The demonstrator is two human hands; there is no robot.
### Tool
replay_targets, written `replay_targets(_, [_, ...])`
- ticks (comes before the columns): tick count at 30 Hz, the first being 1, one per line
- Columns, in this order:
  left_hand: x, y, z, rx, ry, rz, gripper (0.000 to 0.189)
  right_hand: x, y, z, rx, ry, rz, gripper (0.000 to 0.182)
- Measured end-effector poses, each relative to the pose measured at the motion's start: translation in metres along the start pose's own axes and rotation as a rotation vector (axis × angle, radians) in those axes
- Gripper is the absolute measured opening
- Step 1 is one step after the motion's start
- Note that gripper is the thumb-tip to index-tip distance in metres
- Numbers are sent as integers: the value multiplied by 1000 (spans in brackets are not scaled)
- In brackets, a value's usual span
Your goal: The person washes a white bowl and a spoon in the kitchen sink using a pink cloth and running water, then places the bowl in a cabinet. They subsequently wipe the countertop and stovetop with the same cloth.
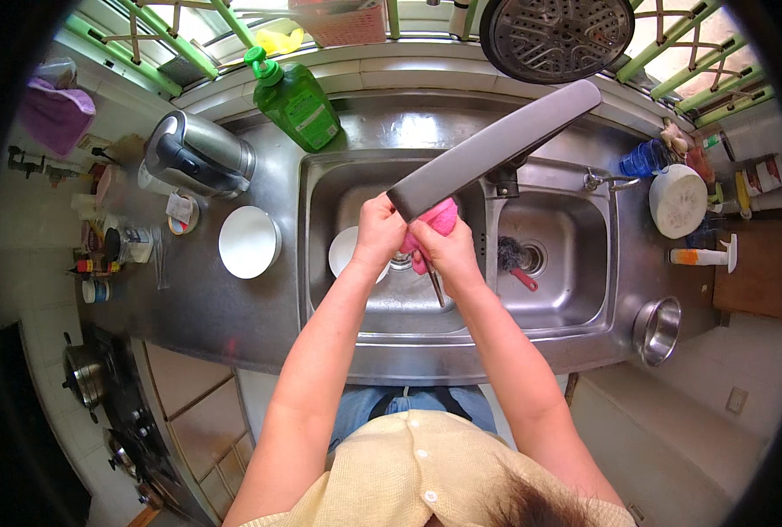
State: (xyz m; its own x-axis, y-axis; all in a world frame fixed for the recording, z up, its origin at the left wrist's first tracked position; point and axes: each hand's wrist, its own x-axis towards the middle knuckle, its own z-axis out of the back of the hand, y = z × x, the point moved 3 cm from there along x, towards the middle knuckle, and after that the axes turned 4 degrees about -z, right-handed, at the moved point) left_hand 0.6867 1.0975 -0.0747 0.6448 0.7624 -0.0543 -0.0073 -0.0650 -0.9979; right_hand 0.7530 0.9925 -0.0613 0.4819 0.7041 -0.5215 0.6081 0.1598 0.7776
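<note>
Both hands meet over the left basin of a stainless steel sink [391, 334], below the end of a wide grey faucet spout [496, 148]. My right hand [450, 253] grips a pink cloth [438, 221]. A thin dark utensil [438, 288] sticks out below the cloth toward me; its kind is unclear. My left hand [381, 230] has its fingers closed at the cloth's left side; what lies inside them is hidden. A white bowl [345, 252] lies in the basin, partly behind my left hand. In the right basin a scrubber with a red handle [524, 279] rests beside the drain.
A white bowl [250, 242], an electric kettle [196, 155] and a green pump bottle [302, 105] stand left of and behind the sink. On the right are a steel bowl [656, 331], a spray bottle [701, 256] and a round white item [678, 201]. The spout spans the sink above the hands.
</note>
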Motion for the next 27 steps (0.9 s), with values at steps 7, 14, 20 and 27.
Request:
replay_targets(7, [15,10,1,-43,-248,93,13,-38,-5,18,18,-14,-158,15])
replay_targets(14, [-2,8,-27,-234,-108,137,23,-24,9,17,14,-10,-168,14])
replay_targets(20, [5,35,-6,26,-40,119,26,-35,-7,21,12,13,-179,17])
replay_targets(27, [0,46,-10,125,24,-108,16,-64,5,39,-28,43,-223,13])
